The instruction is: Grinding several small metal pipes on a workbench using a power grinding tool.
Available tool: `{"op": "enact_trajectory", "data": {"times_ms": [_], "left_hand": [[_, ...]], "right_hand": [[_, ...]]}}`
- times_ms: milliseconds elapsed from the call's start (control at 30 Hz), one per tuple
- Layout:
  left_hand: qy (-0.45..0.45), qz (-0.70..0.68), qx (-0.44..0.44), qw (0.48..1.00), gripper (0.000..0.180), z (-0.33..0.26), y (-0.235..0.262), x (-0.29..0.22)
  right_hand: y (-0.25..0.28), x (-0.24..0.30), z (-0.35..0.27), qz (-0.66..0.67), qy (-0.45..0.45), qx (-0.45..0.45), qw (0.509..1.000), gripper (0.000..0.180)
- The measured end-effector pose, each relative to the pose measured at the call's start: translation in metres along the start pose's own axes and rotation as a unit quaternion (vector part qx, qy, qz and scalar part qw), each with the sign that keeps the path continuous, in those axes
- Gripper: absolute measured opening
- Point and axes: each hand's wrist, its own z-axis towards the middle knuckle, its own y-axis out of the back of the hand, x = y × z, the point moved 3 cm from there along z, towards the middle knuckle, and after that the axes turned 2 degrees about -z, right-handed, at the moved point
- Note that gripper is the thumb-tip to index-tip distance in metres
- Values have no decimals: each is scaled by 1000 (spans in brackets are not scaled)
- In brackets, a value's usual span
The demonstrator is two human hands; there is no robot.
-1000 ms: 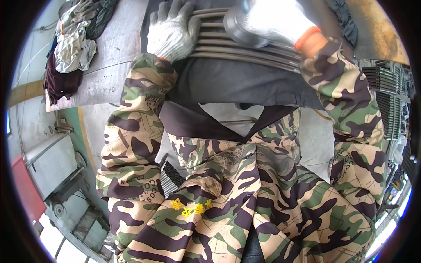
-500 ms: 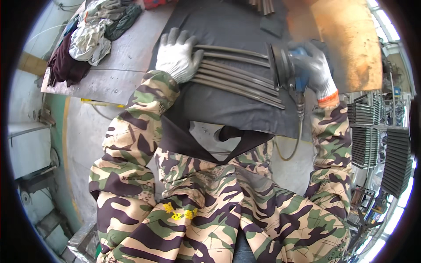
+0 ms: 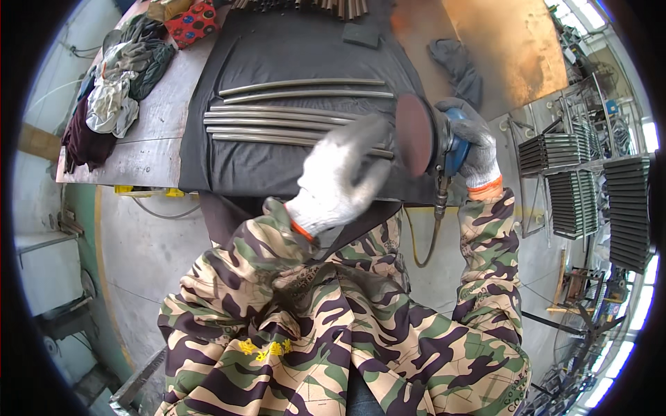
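Note:
Several slim metal tubes [image 3: 277, 111] lie side by side on a black cloth [image 3: 291, 48], two of them set apart at the far side. Over the right ends of the nearer tubes is my left hand [image 3: 340, 177], in a white-grey glove. Its fingers are stretched out with the thumb apart, a little blurred, and I cannot tell whether they touch the tubes. My right hand [image 3: 480, 149], gloved too, is wrapped round a blue disc sander [image 3: 454, 142] with a hose below. The sander's reddish-brown round disc [image 3: 414, 135] stands on edge, just right of the tube ends.
More tubes [image 3: 347, 7] lie at the far edge beside a dark flat block [image 3: 361, 35]. A dark rag [image 3: 454, 69] sits at the far right, a heap of clothes [image 3: 121, 83] at the left. Racks of dark bars [image 3: 572, 201] stand on the right. The sander's hose [image 3: 433, 243] hangs below the table.
My left hand has left the tubes' left ends and come nearer and to the right. The sander has come away from the tubes, its disc face now showing. The whole view has shifted.

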Motion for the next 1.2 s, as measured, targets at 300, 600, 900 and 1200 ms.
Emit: {"op": "enact_trajectory", "data": {"times_ms": [300,600,900,1200], "left_hand": [[140,-57,116,982,53,20,-20,-16],[145,-83,105,980,69,16,-31,-14],[214,-103,138,961,82,20,-29,-9],[102,-18,118,988,84,31,-41,-15]], "right_hand": [[-9,-15,-5,24,-32,-30,999,60],[-2,-35,-8,73,-52,-81,993,53],[-9,-42,-11,113,-70,-65,989,57],[-11,-45,-16,247,-94,-81,961,56]]}}
